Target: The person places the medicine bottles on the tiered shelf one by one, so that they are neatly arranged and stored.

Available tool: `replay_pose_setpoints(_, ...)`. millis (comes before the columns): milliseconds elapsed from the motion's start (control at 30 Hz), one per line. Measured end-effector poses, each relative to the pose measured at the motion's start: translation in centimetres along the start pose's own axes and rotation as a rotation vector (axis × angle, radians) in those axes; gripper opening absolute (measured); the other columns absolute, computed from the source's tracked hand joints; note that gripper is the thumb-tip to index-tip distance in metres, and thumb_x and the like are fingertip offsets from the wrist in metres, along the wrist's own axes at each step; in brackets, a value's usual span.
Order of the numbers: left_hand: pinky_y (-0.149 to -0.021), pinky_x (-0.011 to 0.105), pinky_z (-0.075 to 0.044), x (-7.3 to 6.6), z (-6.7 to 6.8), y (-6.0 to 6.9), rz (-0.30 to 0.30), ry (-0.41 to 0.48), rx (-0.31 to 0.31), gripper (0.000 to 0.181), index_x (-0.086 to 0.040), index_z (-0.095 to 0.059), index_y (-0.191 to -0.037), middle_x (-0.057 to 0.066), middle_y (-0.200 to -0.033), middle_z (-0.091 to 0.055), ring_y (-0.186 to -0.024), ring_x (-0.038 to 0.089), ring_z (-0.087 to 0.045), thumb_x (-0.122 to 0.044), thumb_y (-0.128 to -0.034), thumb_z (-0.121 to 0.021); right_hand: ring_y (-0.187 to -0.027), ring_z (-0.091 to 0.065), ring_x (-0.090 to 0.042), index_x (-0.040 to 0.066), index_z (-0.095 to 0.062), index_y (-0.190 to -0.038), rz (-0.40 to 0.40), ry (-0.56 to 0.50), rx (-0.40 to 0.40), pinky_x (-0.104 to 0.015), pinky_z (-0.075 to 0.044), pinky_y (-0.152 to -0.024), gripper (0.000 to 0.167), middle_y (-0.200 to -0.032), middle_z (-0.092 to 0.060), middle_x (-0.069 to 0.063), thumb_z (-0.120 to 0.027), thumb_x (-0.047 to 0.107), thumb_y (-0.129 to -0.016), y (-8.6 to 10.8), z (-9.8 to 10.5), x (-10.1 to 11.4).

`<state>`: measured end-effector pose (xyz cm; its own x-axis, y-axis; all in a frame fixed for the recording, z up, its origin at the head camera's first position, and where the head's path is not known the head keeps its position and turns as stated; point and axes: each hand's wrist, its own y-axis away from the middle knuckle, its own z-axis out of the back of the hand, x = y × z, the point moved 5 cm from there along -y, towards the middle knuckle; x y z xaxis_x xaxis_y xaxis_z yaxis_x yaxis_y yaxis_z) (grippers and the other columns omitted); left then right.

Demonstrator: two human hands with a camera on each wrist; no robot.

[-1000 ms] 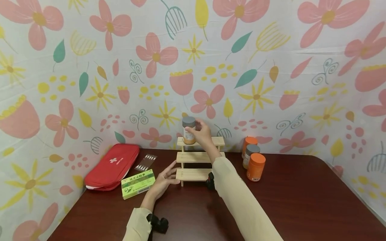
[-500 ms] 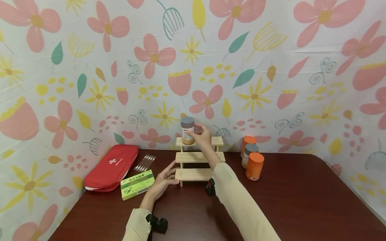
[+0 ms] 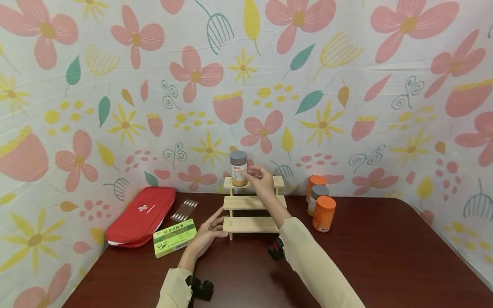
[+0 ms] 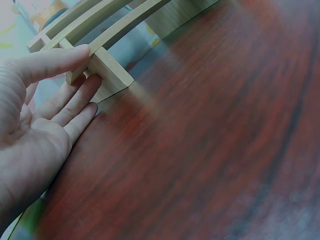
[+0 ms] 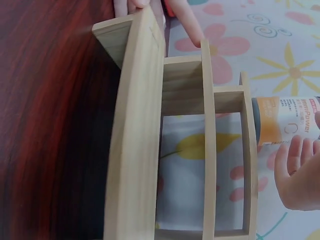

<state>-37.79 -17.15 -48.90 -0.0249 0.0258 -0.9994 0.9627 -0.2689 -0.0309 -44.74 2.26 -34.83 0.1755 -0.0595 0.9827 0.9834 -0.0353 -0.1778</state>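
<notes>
Right hand [image 3: 262,181] farther right (bottle [image 3: 238,166] upright)

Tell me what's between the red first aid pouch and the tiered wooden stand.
In the head view: a green medicine box, a clear packet of small white items, and the left hand, which holds the stand.

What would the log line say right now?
left hand: holds wooden stand | right hand: beside gray-capped bottle | bottle: upright, top shelf
</notes>
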Motion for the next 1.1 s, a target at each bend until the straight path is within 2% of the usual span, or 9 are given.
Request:
replay_pose_setpoints(133,-0.109,0.045,-0.039,0.0,0.1,0.0,-0.013,-0.010,0.001,0.087,-0.030,-0.023,-0.156,0.017,-0.152,-0.042,-0.124,0.025,-0.056,-0.008,-0.0865,-0.071,-0.112,-0.058,-0.024,0.008,-0.061,-0.127,-0.003,0.023,0.008,-0.037,-0.049,-0.095,0.043,-0.125,-0.062,-0.010,-0.072,0.022,-0.088,0.4,0.9,0.0)
replay_pose_setpoints(400,-0.110,0.046,-0.038,-0.2,0.0,0.0,-0.004,-0.003,-0.009,0.088,-0.030,-0.024,-0.156,0.016,-0.152,-0.042,-0.126,0.026,-0.055,-0.008,-0.0859,-0.072,-0.102,-0.057,-0.016,0.003,-0.061,-0.125,0.046,-0.036,-0.025,-0.024,-0.048,-0.085,0.038,-0.127,-0.060,-0.013,-0.069,0.015,-0.090,1.2,3.4,1.1)
replay_pose_setpoints(633,-0.109,0.045,-0.039,-0.1,0.1,-0.1,0.004,0.007,-0.020,0.088,-0.029,-0.025,-0.156,0.017,-0.152,-0.041,-0.125,0.027,-0.055,-0.005,-0.0858,-0.071,-0.093,-0.055,-0.005,0.006,-0.062,-0.123,0.082,0.018,-0.032,-0.014,-0.046,-0.079,0.035,-0.124,-0.059,-0.012,-0.069,0.014,-0.090,2.4,5.8,1.8)
replay_pose_setpoints(733,-0.109,0.044,-0.039,0.0,0.1,-0.1,0.012,0.020,-0.022,0.088,-0.030,-0.026,-0.156,0.017,-0.152,-0.041,-0.124,0.026,-0.056,-0.004,-0.0854,-0.071,-0.089,-0.056,0.000,0.003,-0.062,-0.123,0.112,0.046,-0.027,-0.013,-0.046,-0.077,0.035,-0.125,-0.060,-0.017,-0.070,0.014,-0.090,2.8,6.8,2.0)
replay_pose_setpoints(867,-0.108,0.043,-0.039,0.1,0.2,0.0,0.014,0.021,-0.015,0.088,-0.030,-0.025,-0.156,0.017,-0.153,-0.040,-0.125,0.027,-0.056,-0.003,-0.0858,-0.070,-0.087,-0.055,0.003,0.002,-0.061,-0.123,0.120,0.075,-0.028,-0.013,-0.046,-0.076,0.036,-0.125,-0.061,-0.017,-0.069,0.014,-0.090,3.3,8.2,2.1)
replay_pose_setpoints(933,-0.108,0.043,-0.040,0.1,0.2,0.0,0.013,0.017,-0.018,0.087,-0.029,-0.024,-0.156,0.018,-0.153,-0.040,-0.125,0.027,-0.055,-0.003,-0.0861,-0.070,-0.088,-0.056,0.003,0.002,-0.061,-0.124,0.120,0.085,-0.021,-0.013,-0.047,-0.077,0.037,-0.125,-0.061,-0.014,-0.069,0.015,-0.090,3.4,8.9,2.0)
replay_pose_setpoints(1033,-0.108,0.043,-0.040,0.1,0.1,-0.1,0.006,0.018,-0.026,0.087,-0.029,-0.025,-0.156,0.018,-0.152,-0.041,-0.124,0.027,-0.055,-0.003,-0.0860,-0.070,-0.090,-0.056,0.004,0.001,-0.059,-0.126,0.136,0.114,0.000,-0.013,-0.047,-0.078,0.040,-0.117,-0.063,0.002,-0.069,0.018,-0.091,3.6,10.2,1.9)
replay_pose_setpoints(1100,-0.107,0.041,-0.040,0.1,-0.3,-0.2,0.003,0.017,-0.010,0.086,-0.029,-0.025,-0.156,0.018,-0.152,-0.041,-0.124,0.025,-0.056,-0.004,-0.0864,-0.070,-0.091,-0.057,0.005,0.002,-0.059,-0.126,0.159,0.140,0.006,-0.014,-0.047,-0.077,0.039,-0.111,-0.061,0.014,-0.068,0.018,-0.092,3.8,11.4,2.1)
